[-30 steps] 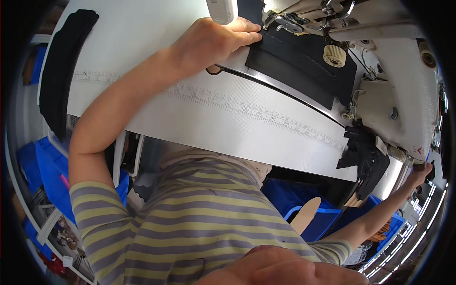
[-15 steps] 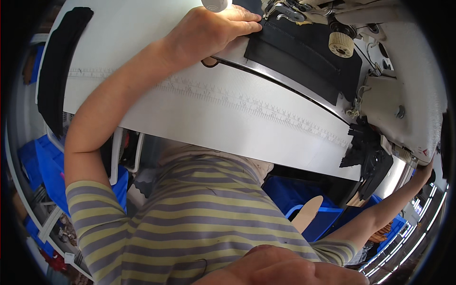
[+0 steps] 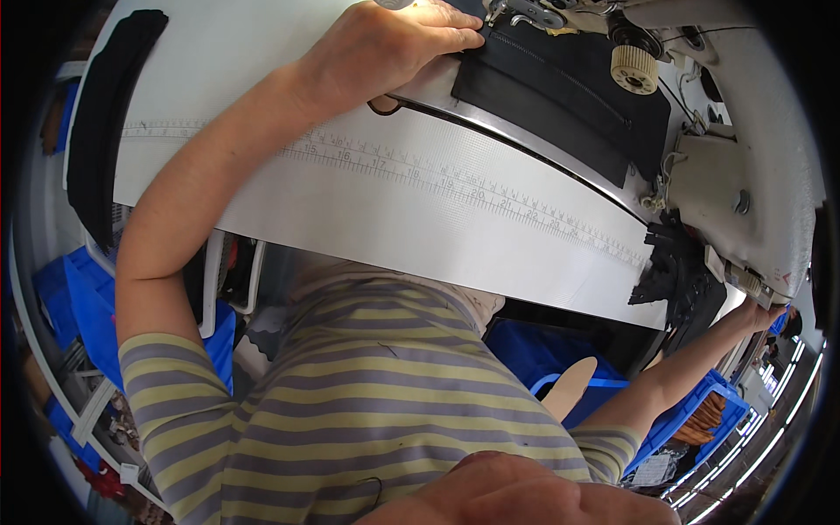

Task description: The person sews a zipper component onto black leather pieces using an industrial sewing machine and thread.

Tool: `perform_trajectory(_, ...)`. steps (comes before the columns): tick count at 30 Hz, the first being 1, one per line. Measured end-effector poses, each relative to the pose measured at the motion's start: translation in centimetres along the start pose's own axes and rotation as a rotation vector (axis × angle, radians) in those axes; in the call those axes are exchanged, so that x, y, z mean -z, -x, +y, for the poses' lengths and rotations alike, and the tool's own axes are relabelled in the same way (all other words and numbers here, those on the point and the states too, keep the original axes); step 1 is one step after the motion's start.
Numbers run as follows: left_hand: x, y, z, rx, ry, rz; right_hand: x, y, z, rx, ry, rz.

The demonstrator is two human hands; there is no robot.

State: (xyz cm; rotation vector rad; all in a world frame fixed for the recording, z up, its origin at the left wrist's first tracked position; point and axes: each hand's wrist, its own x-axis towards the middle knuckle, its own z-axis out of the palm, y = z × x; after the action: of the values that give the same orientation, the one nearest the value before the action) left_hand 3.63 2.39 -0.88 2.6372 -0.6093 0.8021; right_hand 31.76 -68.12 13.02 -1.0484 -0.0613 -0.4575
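Note:
My left hand [image 3: 385,44] lies at the far side of the white table, its fingers stretched out and touching the left edge of a black fabric piece [image 3: 560,105]. A stitched or zipper-like line runs along this fabric. Just right of my fingertips is the presser foot area of a sewing machine [image 3: 525,16], above the fabric. At the far right my right hand [image 3: 763,315] reaches to the end of the machine, by its lower right part. The machine and the picture's edge partly hide its fingers, so its grip is unclear.
A ruler scale [image 3: 420,175] is printed across the white table. A long black fabric strip [image 3: 114,122] lies at the left edge. Black zipper pieces [image 3: 674,276] hang at the right. A ribbed dial [image 3: 634,70] is on the machine. Blue bins [image 3: 700,416] stand below.
My right hand and forearm have moved a little nearer and leftward, showing more of the hand. The black fabric has shifted slightly; my left hand stays at its edge.

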Motion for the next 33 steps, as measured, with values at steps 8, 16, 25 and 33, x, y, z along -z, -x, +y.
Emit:
perform_trajectory(8,-0.1,0.1,-0.1,-0.012,0.003,0.016,3.8,-2.1,1.0,0.108,0.016,-0.148)
perform_trajectory(16,-0.5,0.4,0.5,0.113,0.074,0.019,0.1,-10.3,-7.3,0.296,1.225,-0.384)
perform_trajectory(25,-0.8,0.4,0.4,0.094,0.013,0.011,0.8,-18.6,-8.6,-0.207,1.297,-0.297)
perform_trajectory(33,-1.0,0.4,0.1,0.048,-0.009,0.012,-3.2,4.1,1.6,0.308,0.488,0.028)
